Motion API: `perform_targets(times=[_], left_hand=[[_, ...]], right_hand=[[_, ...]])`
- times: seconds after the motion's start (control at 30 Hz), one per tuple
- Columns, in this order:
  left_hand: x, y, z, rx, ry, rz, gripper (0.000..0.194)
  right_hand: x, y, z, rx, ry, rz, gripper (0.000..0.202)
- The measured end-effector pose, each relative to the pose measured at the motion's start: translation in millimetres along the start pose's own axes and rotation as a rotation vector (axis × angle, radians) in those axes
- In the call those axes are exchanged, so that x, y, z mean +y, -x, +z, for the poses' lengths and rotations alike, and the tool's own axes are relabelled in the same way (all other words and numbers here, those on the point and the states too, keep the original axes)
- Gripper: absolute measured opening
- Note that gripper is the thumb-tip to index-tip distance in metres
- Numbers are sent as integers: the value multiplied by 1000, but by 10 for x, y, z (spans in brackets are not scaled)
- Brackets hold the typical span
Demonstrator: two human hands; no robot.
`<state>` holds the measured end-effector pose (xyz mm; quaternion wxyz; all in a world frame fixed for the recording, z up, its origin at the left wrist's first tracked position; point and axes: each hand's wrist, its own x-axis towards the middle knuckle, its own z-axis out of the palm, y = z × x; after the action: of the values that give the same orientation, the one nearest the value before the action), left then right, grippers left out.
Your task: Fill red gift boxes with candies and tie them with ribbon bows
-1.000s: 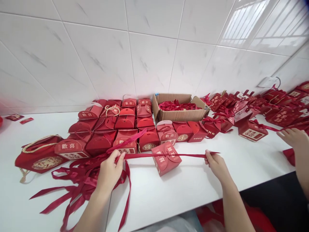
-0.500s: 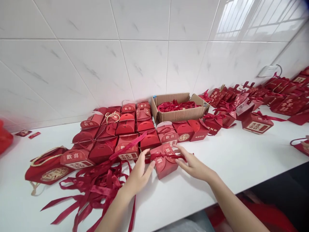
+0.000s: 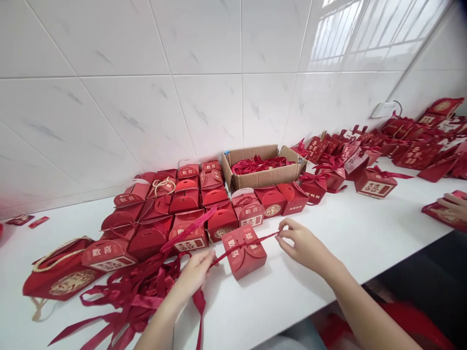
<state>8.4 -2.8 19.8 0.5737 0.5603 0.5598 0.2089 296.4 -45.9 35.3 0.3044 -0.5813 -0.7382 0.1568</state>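
A small red gift box [image 3: 248, 265] with folded petal flaps sits on the white table, right in front of me. Across its top runs a dark red ribbon [image 3: 260, 239], drawn out to both sides. My left hand [image 3: 199, 272] is closed on the ribbon's left end, and a loose tail hangs below that hand. On the other side, my right hand [image 3: 302, 245] pinches the right end, a little above the table. Neither hand touches the box itself. A heap of loose ribbons [image 3: 146, 287] lies beside my left forearm.
Rows of red boxes [image 3: 186, 197] stand behind, near the tiled wall. A cardboard carton [image 3: 266, 180] holds more ribbons. Ribboned boxes [image 3: 375, 183] spread along the right. Another person's hand [image 3: 456, 206] rests on a red item at the right edge.
My hands have moved apart from the sides of the box, pulling the ribbon ends outward and straight. Another person's hand has come further into view at the right.
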Motion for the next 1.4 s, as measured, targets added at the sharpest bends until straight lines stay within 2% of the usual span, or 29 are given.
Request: perform_targets(times=[0.1, 0.17, 0.2, 0.27, 0.33, 0.43, 0.53, 0.6, 0.67, 0.83, 0.93, 1.03, 1.13, 1.2, 1.3, 1.4], left_hand=[[174, 68, -109, -192, -117, -5, 40], [304, 97, -101, -283, -116, 38, 36], [359, 100, -67, -275, -80, 75, 38], [435, 85, 53, -153, 4, 175, 42], [453, 59, 212, -38, -30, 305, 38], [392, 45, 411, 76, -352, 523, 27], [292, 57, 480, 211, -670, 625, 33], [240, 59, 470, 208, -733, 662, 34], [208, 50, 443, 164, -703, 707, 33], [196, 8, 367, 102, -614, 847, 32], [225, -13, 338, 34, -604, 887, 32], [257, -31, 361, 63, -585, 902, 32], [261, -48, 380, 188, -518, 898, 27], [232, -64, 331, 293, -488, 891, 24], [121, -98, 154, 467, -528, 839, 22], [-33, -131, -7, 543, -627, 740, 21]], right_hand=[[2, -111, 144, 341, 3, 43, 30], [-65, -181, 232, 398, -103, 55, 29], [-117, -207, 263, 362, -182, 61, 28], [-242, -236, 308, 217, -362, 77, 25], [-362, -240, 352, 48, -502, 86, 22], [-471, -222, 440, -76, -625, 115, 15], [-485, -210, 512, -37, -667, 199, 8], [-467, -213, 525, -21, -663, 223, 10], [-447, -227, 509, -49, -674, 208, 12], [-409, -260, 398, -246, -709, 121, 11], [-394, -263, 343, -326, -686, 68, 10], [-396, -261, 330, -334, -654, 57, 11], [-392, -253, 336, -283, -615, 81, 10], [-363, -235, 327, -214, -576, 108, 11], [-274, -176, 299, -134, -519, 161, 17], [-190, -92, 297, -148, -487, 194, 19]])
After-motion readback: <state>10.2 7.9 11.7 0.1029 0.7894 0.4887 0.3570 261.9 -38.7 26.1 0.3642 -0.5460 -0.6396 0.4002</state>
